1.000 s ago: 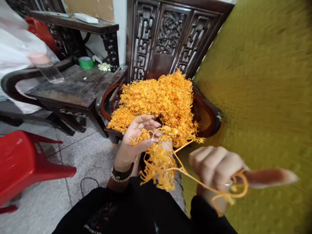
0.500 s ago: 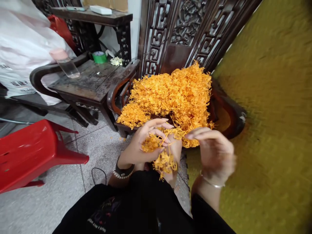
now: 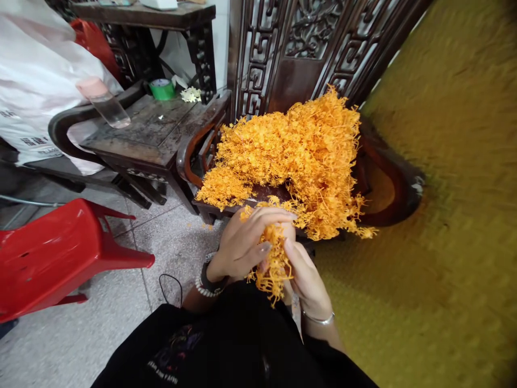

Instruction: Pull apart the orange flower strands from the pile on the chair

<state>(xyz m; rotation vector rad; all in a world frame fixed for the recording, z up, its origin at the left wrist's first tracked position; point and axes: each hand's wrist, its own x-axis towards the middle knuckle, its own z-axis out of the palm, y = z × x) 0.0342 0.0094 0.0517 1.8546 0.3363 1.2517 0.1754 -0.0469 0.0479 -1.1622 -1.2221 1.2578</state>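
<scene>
A bunch of orange plastic flower sprigs (image 3: 274, 269) is between my two hands, over my lap. My left hand (image 3: 246, 237) curls over it from the left, with its thumb pressed on the near side. From the right, my right hand (image 3: 309, 277) cups the same bunch; most of its fingers are hidden behind the sprigs. Just beyond my hands, a big pile of the same orange sprigs (image 3: 291, 145) covers the seat of a dark carved wooden chair (image 3: 299, 81). Some sprigs reach over the seat's front edge.
At the left stands a red plastic stool (image 3: 52, 253). A small dark table (image 3: 141, 134) holds a bottle with a pink cap (image 3: 107, 105) and a roll of green tape (image 3: 162, 89). A large white bag (image 3: 36, 81) is behind. Yellow-green matting (image 3: 424, 302) extends along the right.
My right hand has moved left and inward, from apart on the right to against the sprigs. My left hand has closed further over the bunch.
</scene>
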